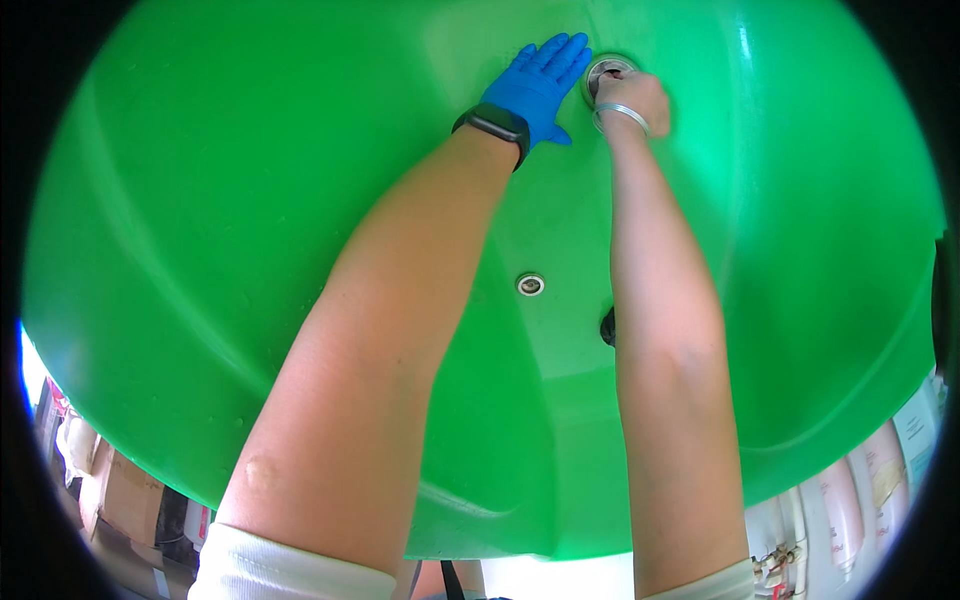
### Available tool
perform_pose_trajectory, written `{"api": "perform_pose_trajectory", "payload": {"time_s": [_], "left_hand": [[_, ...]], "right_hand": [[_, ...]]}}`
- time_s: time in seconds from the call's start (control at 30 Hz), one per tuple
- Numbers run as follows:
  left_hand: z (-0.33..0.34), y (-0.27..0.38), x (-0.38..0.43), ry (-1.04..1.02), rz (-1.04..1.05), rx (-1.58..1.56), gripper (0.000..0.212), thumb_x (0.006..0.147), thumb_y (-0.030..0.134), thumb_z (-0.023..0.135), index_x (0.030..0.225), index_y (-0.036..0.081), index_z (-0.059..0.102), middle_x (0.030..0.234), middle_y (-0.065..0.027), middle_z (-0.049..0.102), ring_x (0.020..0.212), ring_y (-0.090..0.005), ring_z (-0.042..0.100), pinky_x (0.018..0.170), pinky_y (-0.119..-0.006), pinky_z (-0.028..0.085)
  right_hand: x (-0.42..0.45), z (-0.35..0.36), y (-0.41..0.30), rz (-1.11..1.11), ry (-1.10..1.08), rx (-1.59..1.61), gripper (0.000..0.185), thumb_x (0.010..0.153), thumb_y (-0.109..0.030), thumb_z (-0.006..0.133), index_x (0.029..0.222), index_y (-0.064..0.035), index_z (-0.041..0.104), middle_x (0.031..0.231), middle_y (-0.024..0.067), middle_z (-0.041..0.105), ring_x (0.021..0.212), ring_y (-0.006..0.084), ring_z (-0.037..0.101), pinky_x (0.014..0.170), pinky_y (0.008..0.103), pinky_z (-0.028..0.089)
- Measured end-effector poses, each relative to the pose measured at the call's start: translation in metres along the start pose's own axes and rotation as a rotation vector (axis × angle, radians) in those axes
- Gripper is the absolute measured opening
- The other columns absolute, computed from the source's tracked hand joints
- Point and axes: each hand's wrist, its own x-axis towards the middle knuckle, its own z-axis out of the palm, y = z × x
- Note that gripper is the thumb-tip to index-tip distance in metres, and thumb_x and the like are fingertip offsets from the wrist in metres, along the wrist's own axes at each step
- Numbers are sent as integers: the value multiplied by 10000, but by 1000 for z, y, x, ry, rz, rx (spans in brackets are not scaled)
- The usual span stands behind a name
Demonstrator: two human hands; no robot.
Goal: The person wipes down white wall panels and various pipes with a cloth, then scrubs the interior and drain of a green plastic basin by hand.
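Observation:
Before me lies a large glossy green tub (pixel 225 225) with curved walls. My left hand (pixel 536 86), in a blue disposable glove, rests flat against its surface with the fingers extended and holds nothing. A dark smartwatch (pixel 493 124) sits on that wrist. Just to the right is a round metal drain fitting (pixel 591 75). My bare right hand (pixel 637 97) is curled over it, with thumb and fingers gripping at the opening; the fingertips are partly hidden. A silver bangle (pixel 622 112) circles my right wrist.
A small round metal fitting (pixel 530 284) is set in the tub between my forearms. A black object (pixel 608 327) is partly hidden by my right forearm. Beyond the rim are a cardboard box (pixel 127 487) at lower left, pinkish cylinders (pixel 840 510) and pipes with valves (pixel 784 555) at lower right.

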Motion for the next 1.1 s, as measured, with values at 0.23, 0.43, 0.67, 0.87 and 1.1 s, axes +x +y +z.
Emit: {"api": "perform_pose_trajectory", "payload": {"time_s": [0.23, 0.43, 0.67, 0.87, 1.1], "left_hand": [[-3, 5, 6, -31, -1, 30, 991, 640, 346, 718, 1380, 70, 120, 1450, -77, 69, 1328, -259, 111, 1068, -425, 175], [-2, 1, 1, -18, 5, 44, 1015, 640, 379, 711, 1386, 85, 90, 1451, -75, 64, 1330, -255, 104, 1070, -428, 169], [-6, 10, 7, -5, 14, 69, 999, 666, 362, 700, 1387, 87, 66, 1449, -94, 60, 1331, -261, 99, 1071, -428, 168], [-12, 12, 3, -65, -67, 165, 959, 681, 316, 699, 1382, 68, 93, 1444, -121, 73, 1325, -287, 119, 1064, -427, 190], [-19, 29, -10, 136, 85, 347, 532, 761, 116, 548, 1246, -15, 372, 1290, -182, 377, 1177, -312, 393, 958, -391, 366]], "right_hand": [[9, 21, 33, -227, 183, 474, 201, 721, -261, 630, 804, -87, 689, 768, 101, 659, 676, 222, 629, 612, 303, 483], [-6, -1, 92, -207, -308, 1111, 202, 808, -131, 597, 942, 17, 568, 725, -9, 547, 634, 92, 480, 609, 231, 419], [1, 20, 175, -449, 121, 737, 154, 833, -84, 519, 966, -8, 504, 856, 100, 523, 741, 221, 491, 669, 326, 404], [-68, 47, 123, -742, 297, 333, 151, 791, -35, 502, 941, -17, 514, 896, 166, 522, 863, 331, 477, 760, 394, 388], [-114, 50, 181, -467, 238, 566, 192, 786, -13, 501, 978, -12, 492, 918, 183, 511, 891, 357, 476, 788, 430, 385]]}}
